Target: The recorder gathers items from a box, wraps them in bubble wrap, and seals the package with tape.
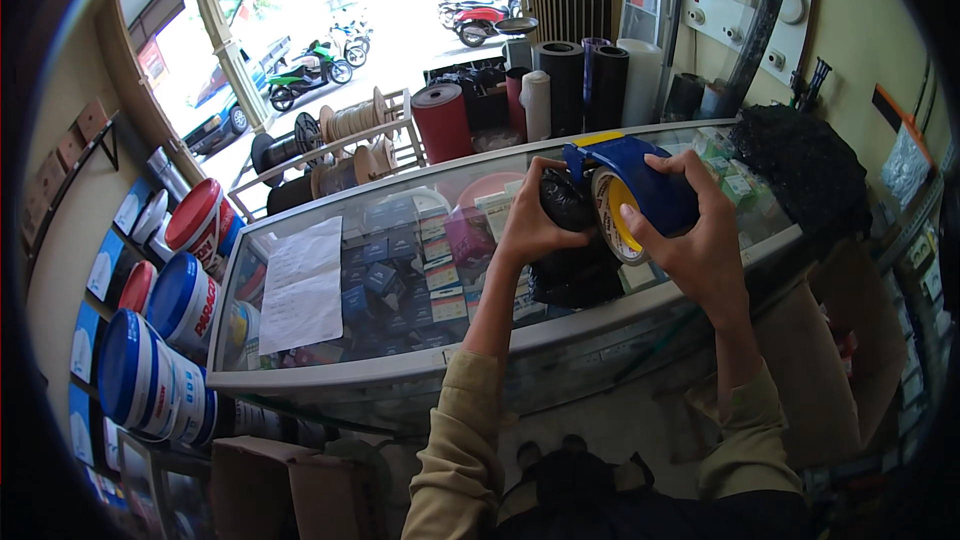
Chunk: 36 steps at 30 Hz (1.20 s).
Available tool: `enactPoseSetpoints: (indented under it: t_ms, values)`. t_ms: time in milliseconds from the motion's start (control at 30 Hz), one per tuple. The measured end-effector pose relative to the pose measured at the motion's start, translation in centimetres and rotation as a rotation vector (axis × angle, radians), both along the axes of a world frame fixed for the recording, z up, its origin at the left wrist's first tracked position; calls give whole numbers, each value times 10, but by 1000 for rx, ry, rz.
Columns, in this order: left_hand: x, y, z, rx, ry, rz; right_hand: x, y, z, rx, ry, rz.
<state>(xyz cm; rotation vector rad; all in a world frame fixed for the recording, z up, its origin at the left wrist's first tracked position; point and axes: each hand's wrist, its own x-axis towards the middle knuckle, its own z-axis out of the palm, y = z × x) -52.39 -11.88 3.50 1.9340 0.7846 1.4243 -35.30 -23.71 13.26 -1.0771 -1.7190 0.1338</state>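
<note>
A blue tape dispenser with a yellow edge is gripped in my right hand, thumb on the yellow core of its tape roll. My left hand is closed around the upper part of a black plastic-wrapped bundle. The dispenser's front end touches or nearly touches the bundle's top, close to my left fingers. Whether tape is stuck to the plastic I cannot tell. Both things are over the right half of a glass display counter. What the bundle contains is hidden.
A written paper sheet lies on the counter's left part, above small boxes inside. Crumpled black plastic covers its right end. Paint buckets are stacked at left. Rolls of sheeting and cable spools stand behind. Cardboard boxes sit below.
</note>
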Motion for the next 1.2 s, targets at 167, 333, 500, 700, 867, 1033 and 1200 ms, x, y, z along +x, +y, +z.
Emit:
enactPoseSetpoints:
  t_ms: [167, 333, 500, 700, 867, 1033, 1200]
  values:
    - [1, 0, 0, -26, -21, -19, -1, -5, -5, 30, 24, 6]
    - [0, 1, 0, -15, -29, -32, -3, -13, -7, 12, 27, -7]
    - [0, 2, -1, 15, -3, -34, -3, -20, -7, -15, 55, -8]
    - [1, 3, -3, 104, 36, -1, -3, -30, -13, -15, 66, -53]
    - [0, 0, 0, -34, -64, -81, -4, -42, -17, -53, 73, -50]
    - [0, 1, -3, 50, -36, -72, -3, -48, -33, -4, 3, -57]
    - [2, 0, 9, -147, -101, -168, 0, -32, -46, -61, 94, -57]
